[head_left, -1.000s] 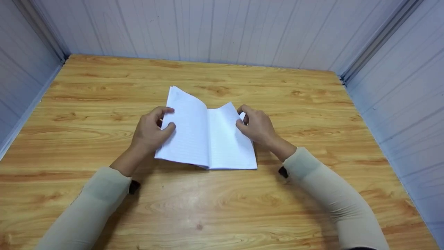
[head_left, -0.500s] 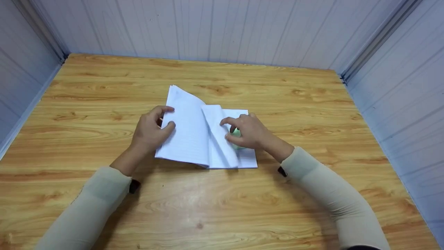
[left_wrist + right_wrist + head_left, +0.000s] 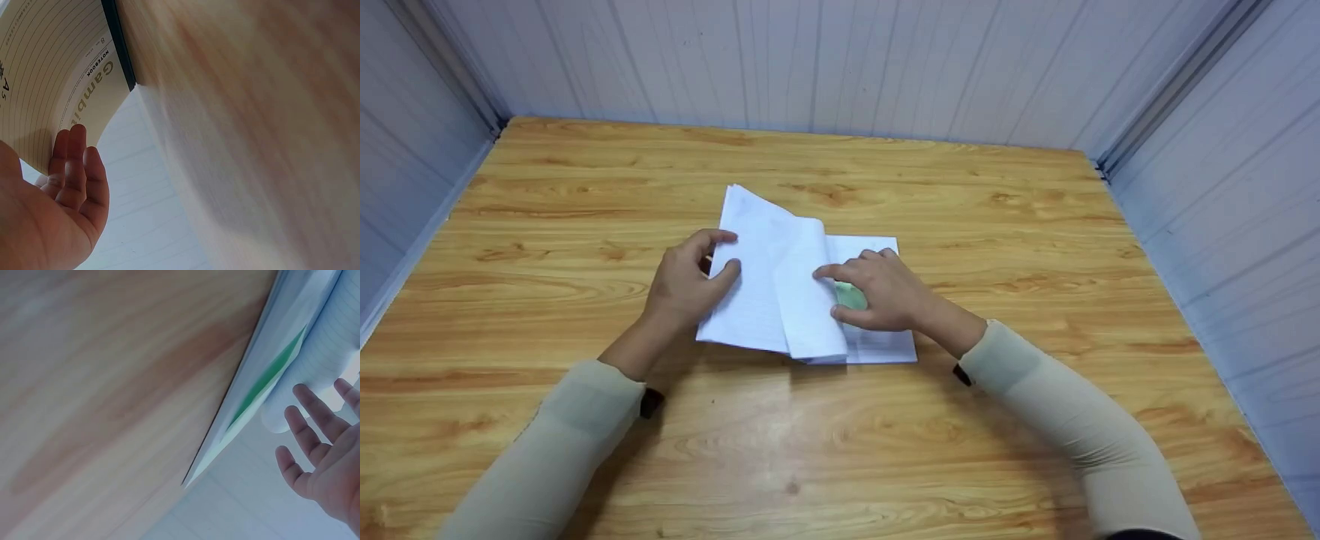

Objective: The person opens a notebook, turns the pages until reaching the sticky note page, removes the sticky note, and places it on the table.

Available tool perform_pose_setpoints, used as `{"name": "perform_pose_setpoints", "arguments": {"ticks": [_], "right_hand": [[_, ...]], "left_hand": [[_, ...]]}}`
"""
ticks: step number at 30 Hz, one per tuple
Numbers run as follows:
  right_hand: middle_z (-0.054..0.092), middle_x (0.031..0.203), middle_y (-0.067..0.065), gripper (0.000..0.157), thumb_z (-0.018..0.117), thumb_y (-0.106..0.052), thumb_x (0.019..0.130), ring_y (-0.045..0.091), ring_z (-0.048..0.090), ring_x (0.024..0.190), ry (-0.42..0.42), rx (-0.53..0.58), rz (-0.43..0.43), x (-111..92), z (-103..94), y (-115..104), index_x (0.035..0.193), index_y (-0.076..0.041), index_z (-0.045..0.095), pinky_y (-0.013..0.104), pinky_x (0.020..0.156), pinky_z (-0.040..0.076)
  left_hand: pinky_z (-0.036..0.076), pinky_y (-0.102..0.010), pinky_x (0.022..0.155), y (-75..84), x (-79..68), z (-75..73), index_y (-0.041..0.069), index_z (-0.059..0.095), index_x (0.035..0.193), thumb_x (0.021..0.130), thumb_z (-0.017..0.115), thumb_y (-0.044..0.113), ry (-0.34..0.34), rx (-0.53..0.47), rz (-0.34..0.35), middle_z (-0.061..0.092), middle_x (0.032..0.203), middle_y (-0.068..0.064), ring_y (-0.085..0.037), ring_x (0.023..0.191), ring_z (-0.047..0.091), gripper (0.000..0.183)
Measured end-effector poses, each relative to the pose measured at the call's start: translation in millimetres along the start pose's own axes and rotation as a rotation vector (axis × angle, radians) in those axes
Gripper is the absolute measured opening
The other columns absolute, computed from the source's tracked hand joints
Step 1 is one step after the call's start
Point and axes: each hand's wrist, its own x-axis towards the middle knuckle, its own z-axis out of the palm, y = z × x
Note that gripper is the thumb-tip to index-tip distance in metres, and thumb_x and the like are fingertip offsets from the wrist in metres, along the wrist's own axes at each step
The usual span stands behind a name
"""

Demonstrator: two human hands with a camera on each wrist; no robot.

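A lined notebook [image 3: 750,285] lies open in the middle of the table. My left hand [image 3: 690,281] grips its raised left side, thumb on the page and other fingers behind; in the left wrist view those fingers lie against the printed cover [image 3: 93,84]. Over the notebook's centre a white page [image 3: 810,292] curls leftward. My right hand [image 3: 877,289] touches the curled page with an extended index finger, its thumb close to the page's lower part. Beneath that hand a flat green piece [image 3: 851,295], partly hidden, lies on the right-hand page [image 3: 885,349]. Several fingers are spread in the right wrist view.
The wooden table [image 3: 825,442] runs back to a pale panelled wall [image 3: 780,67]. Similar panels [image 3: 1245,187] stand along the left and right sides.
My right hand has moved left, turning a page over toward the left side. The green piece has come into view beneath it. The left hand keeps its hold.
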Motion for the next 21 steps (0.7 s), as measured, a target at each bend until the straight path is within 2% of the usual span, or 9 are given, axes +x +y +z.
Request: {"name": "perform_pose_setpoints", "arguments": {"ticks": [5,9,14,21], "right_hand": [[0.063,0.119,0.0,0.054,0.053,-0.05,0.089,0.022,0.056,0.106,-0.024,0.004,-0.042,1,1.6,-5,0.139,-0.031,0.048,0.045,0.082,0.039],[0.06,0.126,-0.002,0.055,0.054,-0.05,0.09,0.02,0.055,0.112,-0.073,0.021,-0.062,3,4.1,-7,0.141,-0.033,0.045,0.043,0.082,0.041],[0.058,0.131,-0.003,0.057,0.056,-0.049,0.09,0.018,0.053,0.115,-0.117,0.043,-0.075,5,6.6,-9,0.143,-0.033,0.043,0.043,0.082,0.041],[0.056,0.127,0.006,0.058,0.063,-0.041,0.086,0.025,0.052,0.109,-0.113,0.066,-0.05,3,6.1,2,0.137,-0.017,0.051,0.042,0.09,0.044]], "left_hand": [[0.04,-0.028,0.068,-1.1,1.1,0.9,0.01,0.063,0.12,0.089,0.064,0.027,-0.001,0.006,-0.006,0.06,0.091,-0.007,-0.019,0.076,0.052,0.036],[0.041,-0.027,0.067,-2.1,0.8,1.3,0.012,0.062,0.121,0.086,0.068,0.032,-0.007,0.012,-0.01,0.063,0.094,-0.007,-0.019,0.076,0.054,0.04],[0.042,-0.028,0.068,-2.8,0.5,1.4,0.011,0.061,0.122,0.083,0.072,0.029,-0.008,0.024,-0.002,0.064,0.095,-0.008,-0.02,0.077,0.056,0.044],[0.04,-0.032,0.071,-2.7,1.3,0.1,0.01,0.059,0.123,0.084,0.07,0.021,-0.011,0.027,-0.014,0.063,0.096,-0.011,-0.022,0.08,0.052,0.042]]}}
